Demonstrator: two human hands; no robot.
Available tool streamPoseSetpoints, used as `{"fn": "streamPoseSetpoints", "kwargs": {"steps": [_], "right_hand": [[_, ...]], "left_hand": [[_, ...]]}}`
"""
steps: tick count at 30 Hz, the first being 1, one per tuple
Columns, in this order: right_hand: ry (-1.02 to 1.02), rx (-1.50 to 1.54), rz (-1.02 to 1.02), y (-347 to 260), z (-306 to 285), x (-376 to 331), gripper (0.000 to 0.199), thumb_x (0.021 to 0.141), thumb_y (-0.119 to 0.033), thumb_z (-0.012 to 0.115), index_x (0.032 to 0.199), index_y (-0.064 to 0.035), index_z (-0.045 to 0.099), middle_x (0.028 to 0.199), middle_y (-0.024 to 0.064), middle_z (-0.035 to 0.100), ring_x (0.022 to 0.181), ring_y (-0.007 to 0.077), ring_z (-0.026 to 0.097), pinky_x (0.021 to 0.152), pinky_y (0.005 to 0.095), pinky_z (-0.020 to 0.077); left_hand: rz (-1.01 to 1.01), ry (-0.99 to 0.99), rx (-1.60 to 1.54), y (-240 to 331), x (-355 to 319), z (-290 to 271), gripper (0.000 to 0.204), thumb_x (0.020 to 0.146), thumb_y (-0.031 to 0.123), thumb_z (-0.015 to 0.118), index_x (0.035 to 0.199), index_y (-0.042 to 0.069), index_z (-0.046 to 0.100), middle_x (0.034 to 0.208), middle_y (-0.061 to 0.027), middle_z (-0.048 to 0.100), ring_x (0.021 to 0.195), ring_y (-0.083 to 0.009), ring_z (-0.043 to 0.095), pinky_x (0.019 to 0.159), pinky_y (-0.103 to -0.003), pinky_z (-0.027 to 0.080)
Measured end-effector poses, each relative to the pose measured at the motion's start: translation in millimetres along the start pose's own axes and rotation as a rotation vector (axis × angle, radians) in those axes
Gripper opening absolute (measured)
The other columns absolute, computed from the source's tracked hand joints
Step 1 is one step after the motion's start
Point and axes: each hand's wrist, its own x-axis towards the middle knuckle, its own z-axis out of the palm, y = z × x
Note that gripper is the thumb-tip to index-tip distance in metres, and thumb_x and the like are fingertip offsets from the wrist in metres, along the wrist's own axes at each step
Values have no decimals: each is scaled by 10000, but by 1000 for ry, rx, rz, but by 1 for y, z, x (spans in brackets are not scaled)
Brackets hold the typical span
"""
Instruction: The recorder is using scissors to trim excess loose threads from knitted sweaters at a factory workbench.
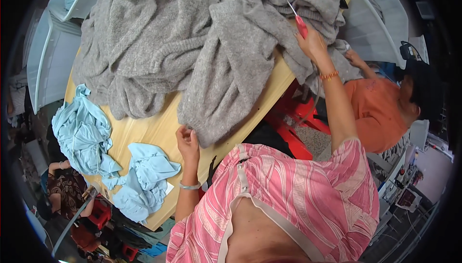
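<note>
Gray knit garments (231,75) are covering the far part of a wooden table (134,133), one tapering length reaching the near edge, where a worker's left hand (188,142) is resting by the knit with fingers bent; whether they are pinching it, I cannot tell. Over the table's right side, the right hand (314,45) is gripping a red-handled pointed tool (301,26). The worker seems to be handling one garment with the tool ready, and the next move is probably calling for a sure hold on the fabric and a guarded tip. Light-blue cloth (79,130) is lying crumpled along the table's left side. Off the right edge, a co-worker in orange (375,113) is sharing the space with a red plastic seat (286,135); white bins (60,65) are flanking the table's far end.
</note>
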Motion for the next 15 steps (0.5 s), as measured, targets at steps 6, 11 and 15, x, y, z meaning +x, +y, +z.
{"fn": "streamPoseSetpoints", "kwargs": {"steps": [6,11,15], "right_hand": [[-33,95,-168,-18,-35,-75,352,864,-283,573,1164,-100,556,913,236,630,873,433,591,724,461,483],[-304,-106,-426,-81,-37,-128,295,866,-350,585,1058,-127,602,729,202,625,691,394,614,641,486,480],[-487,-168,-453,-95,-28,-149,262,845,-293,600,900,-38,577,660,197,608,671,385,625,594,478,481]], "left_hand": [[858,-52,429,91,47,57,508,786,90,663,1257,41,479,1288,-185,469,1216,-370,416,1025,-444,321],[1034,-130,723,110,118,135,596,790,230,660,1317,70,434,1396,-160,381,1343,-377,267,1054,-556,238],[1033,-279,882,69,112,172,651,771,340,656,1338,118,424,1425,-133,346,1357,-393,220,1020,-665,192]]}}
